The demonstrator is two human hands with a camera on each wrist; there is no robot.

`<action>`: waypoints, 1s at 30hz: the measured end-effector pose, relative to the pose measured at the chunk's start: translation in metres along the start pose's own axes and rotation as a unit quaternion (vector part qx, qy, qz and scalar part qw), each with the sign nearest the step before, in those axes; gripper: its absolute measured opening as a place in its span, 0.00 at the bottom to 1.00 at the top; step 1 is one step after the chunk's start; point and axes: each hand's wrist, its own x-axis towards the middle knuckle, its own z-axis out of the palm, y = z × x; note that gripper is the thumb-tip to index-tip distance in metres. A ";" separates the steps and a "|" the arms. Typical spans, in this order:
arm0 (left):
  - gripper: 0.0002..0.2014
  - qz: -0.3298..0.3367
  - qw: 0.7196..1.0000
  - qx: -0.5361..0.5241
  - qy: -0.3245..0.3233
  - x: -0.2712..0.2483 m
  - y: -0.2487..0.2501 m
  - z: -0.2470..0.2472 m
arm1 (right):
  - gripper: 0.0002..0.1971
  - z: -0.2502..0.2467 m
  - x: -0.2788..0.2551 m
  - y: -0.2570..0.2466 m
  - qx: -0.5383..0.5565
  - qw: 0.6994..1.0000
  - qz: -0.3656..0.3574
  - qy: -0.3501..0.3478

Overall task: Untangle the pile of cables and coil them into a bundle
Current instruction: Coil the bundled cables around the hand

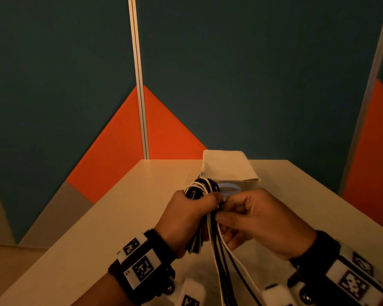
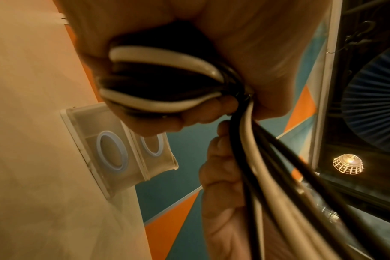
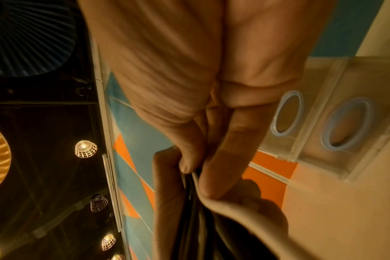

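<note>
A bundle of black and white cables (image 1: 199,187) is looped through my left hand (image 1: 186,215), whose fingers curl round the coil above the table. The left wrist view shows the coil (image 2: 158,79) packed in the fist. Loose cable strands (image 1: 226,268) hang from the coil down toward the bottom edge of the head view. My right hand (image 1: 252,215) sits right beside the left and pinches those strands (image 3: 196,202) between thumb and fingers just below the coil. The strands' far ends run out of view.
The beige table (image 1: 119,217) lies under both hands. A clear plastic box (image 1: 228,173) with blue rings and a white lid stands just behind the hands; the same box (image 2: 114,149) shows in the left wrist view. Teal and orange wall panels close the back and right.
</note>
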 end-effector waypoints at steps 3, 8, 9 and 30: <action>0.16 0.017 0.999 -0.012 -0.044 0.000 -0.004 -0.002 | 0.04 0.002 0.001 0.003 -0.006 1.000 -0.018 -0.018; 0.09 0.054 0.994 -0.042 -0.086 -0.004 0.000 0.003 | 0.04 0.002 -0.002 0.002 -0.027 0.997 -0.055 -0.042; 0.07 0.060 0.994 -0.050 -0.079 -0.004 0.001 0.004 | 0.04 0.003 -0.001 0.003 -0.021 0.997 -0.055 -0.043; 0.18 0.076 0.984 -0.061 -0.149 -0.008 0.004 0.009 | 0.13 -0.002 0.011 0.011 0.191 0.981 0.004 0.028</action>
